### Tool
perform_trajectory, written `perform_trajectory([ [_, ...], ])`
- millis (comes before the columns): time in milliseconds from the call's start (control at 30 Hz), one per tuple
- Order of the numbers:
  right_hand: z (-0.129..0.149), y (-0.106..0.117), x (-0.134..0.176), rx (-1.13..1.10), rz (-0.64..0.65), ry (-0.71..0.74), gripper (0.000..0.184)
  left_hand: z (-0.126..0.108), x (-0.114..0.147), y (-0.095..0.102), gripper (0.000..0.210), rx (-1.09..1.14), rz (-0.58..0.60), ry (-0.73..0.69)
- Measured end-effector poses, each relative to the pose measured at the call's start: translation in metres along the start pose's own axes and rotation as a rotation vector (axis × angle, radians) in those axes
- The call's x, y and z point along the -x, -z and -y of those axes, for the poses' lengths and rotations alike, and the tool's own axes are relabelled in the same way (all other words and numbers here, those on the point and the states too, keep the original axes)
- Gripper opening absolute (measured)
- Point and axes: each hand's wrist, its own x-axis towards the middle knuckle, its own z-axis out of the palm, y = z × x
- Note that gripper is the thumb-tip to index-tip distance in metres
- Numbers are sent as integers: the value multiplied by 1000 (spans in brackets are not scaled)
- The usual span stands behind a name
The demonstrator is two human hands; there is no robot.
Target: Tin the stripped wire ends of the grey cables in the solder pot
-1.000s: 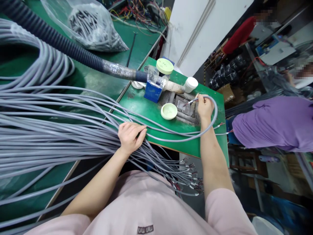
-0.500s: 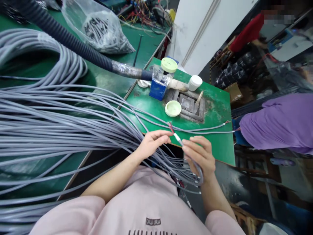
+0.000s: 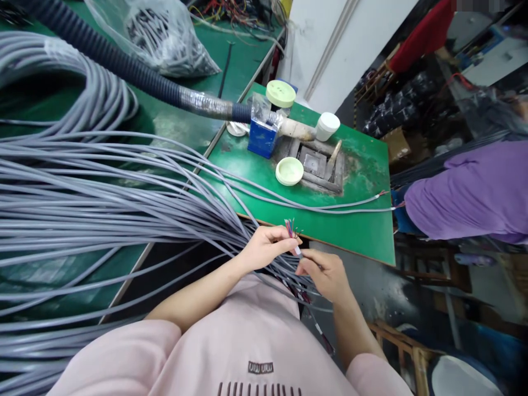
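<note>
I've got the left hand [image 3: 270, 248] pinched at the base of the coloured wires [image 3: 290, 225], right hand [image 3: 325, 273] clamped on the cable end [image 3: 297, 251], near the green bench [image 3: 355, 231]. Wire-tidying, I'd judge (fiddly stuff); next calls for steadiness.

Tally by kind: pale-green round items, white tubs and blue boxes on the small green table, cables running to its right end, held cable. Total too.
Pale-green round items: 2
White tub: 1
Blue box: 1
Cables to right end: 2
Held cable: 1
Total: 7

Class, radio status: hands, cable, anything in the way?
Left hand pinching by white sleeve, right hand holding grey cable. Coloured wires spread. Cable bundle beneath left hand.
</note>
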Motion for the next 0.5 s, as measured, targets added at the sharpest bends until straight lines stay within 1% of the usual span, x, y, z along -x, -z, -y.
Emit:
perform_trajectory([
  [67, 2, -9, -1, -3, -20, -33, 21, 1, 1, 0, 31, -74, -45, -22],
  [167, 3, -23, -2, 105, -146, -3, 17, 2, 2, 0, 32, -213, -147, -59],
  [267, 4, -34, -2, 206, -183, 131, 14, 4, 1, -2, 43, -175, -205, -12],
  [333, 4, -39, -2, 201, -178, 180, 14, 7, 0, -4, 50, -109, -228, 51],
  [400, 4, -41, 0, 165, -184, 139, 14, 9, -1, -5, 51, -79, -220, 98],
  [500, 1, -41, 4, 104, -210, 36, 13, 8, -2, -5, 46, -66, -165, 104],
])
